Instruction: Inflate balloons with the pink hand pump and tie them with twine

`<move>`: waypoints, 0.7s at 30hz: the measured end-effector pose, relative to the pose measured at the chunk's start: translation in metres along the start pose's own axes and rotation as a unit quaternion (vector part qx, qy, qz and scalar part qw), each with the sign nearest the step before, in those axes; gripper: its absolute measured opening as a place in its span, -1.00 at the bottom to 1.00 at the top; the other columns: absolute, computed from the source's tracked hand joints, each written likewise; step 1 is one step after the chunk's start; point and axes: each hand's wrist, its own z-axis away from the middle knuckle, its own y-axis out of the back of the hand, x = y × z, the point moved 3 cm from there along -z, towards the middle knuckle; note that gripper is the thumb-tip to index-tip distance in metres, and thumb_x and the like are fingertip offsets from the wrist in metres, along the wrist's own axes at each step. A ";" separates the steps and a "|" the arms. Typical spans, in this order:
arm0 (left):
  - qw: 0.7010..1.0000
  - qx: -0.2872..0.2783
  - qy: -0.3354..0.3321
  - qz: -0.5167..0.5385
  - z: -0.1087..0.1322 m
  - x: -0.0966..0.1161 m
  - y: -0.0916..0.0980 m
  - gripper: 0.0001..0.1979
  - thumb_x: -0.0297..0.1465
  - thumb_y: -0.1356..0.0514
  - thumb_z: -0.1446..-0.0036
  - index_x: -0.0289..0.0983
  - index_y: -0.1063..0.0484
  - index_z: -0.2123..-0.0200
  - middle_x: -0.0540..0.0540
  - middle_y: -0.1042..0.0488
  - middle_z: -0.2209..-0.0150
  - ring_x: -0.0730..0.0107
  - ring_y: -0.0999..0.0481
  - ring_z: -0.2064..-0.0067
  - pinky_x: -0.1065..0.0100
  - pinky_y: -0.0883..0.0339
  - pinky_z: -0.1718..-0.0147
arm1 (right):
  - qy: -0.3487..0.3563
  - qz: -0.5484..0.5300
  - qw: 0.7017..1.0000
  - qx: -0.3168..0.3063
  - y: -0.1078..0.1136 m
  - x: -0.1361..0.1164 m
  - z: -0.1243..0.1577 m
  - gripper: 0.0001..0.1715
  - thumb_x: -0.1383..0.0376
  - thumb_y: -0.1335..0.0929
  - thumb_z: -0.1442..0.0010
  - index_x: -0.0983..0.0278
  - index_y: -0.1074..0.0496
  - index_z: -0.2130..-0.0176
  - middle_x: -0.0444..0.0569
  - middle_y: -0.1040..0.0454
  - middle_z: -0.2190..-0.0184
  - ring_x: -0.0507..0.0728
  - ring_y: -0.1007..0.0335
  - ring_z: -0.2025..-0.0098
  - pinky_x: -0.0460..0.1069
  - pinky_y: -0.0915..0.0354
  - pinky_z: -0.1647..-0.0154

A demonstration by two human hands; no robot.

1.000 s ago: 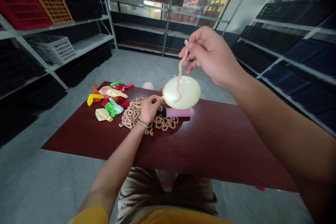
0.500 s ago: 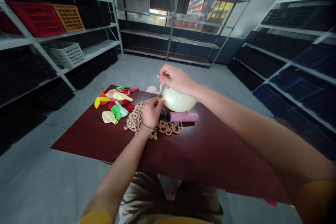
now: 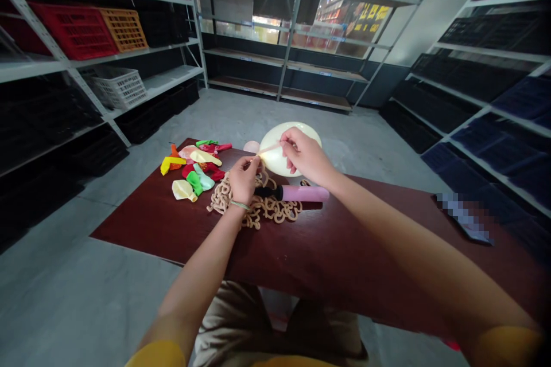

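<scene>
An inflated pale yellow balloon (image 3: 275, 133) is just beyond my hands. My left hand (image 3: 243, 178) is closed in a pinch at the balloon's neck. A beige cord (image 3: 270, 148) runs taut from there to my right hand (image 3: 303, 152), whose thumb and fingers grip it in front of the balloon. Beneath my left hand lies a tangled pile of beige cord (image 3: 221, 195). A pink hand pump (image 3: 306, 193) with a black end rests across the pile, pointing right.
Several limp coloured balloons (image 3: 196, 169) lie at the left of the dark red table (image 3: 275, 258). A small pale pink round thing (image 3: 251, 147) shows at the far edge. A blurred-out flat object (image 3: 465, 218) lies at right. Shelves with crates (image 3: 71, 28) stand around.
My right hand has moved down and to the right, drawing the once slack cord straight. The balloon now sits higher and slightly left. My left hand still pinches at its neck.
</scene>
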 end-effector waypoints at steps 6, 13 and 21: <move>0.998 0.045 -0.018 0.039 -0.001 0.005 0.001 -0.72 -0.17 -0.25 -0.09 -0.29 -0.52 0.35 -0.06 -0.55 0.37 0.40 -0.53 0.33 0.39 -0.42 0.27 | -0.071 -0.133 0.988 0.014 -0.025 0.034 0.015 -0.93 0.23 -0.24 -0.31 0.18 -0.22 0.23 -0.09 -0.51 0.38 0.05 -0.48 0.38 0.00 -0.44 0.34; 0.992 0.046 -0.087 -0.080 0.001 0.014 0.005 -0.74 -0.20 -0.21 -0.14 -0.27 -0.52 0.42 -0.07 -0.54 0.39 0.37 -0.49 0.30 0.38 -0.36 0.24 | -0.142 -0.205 0.963 0.104 -0.064 0.072 0.009 -0.90 0.20 -0.26 -0.28 0.15 -0.23 0.26 -0.14 -0.44 0.35 0.08 -0.43 0.22 0.02 -0.40 0.23; 0.988 0.056 -0.098 -0.108 -0.004 0.009 0.009 -0.75 -0.19 -0.22 -0.13 -0.27 -0.55 0.34 -0.10 -0.57 0.33 0.34 -0.52 0.27 0.36 -0.37 0.22 | -0.224 -0.274 0.926 0.129 -0.097 0.071 0.000 -0.97 0.27 -0.18 -0.25 0.14 -0.12 0.26 -0.23 -0.26 0.47 0.02 -0.25 0.46 -0.08 -0.27 0.42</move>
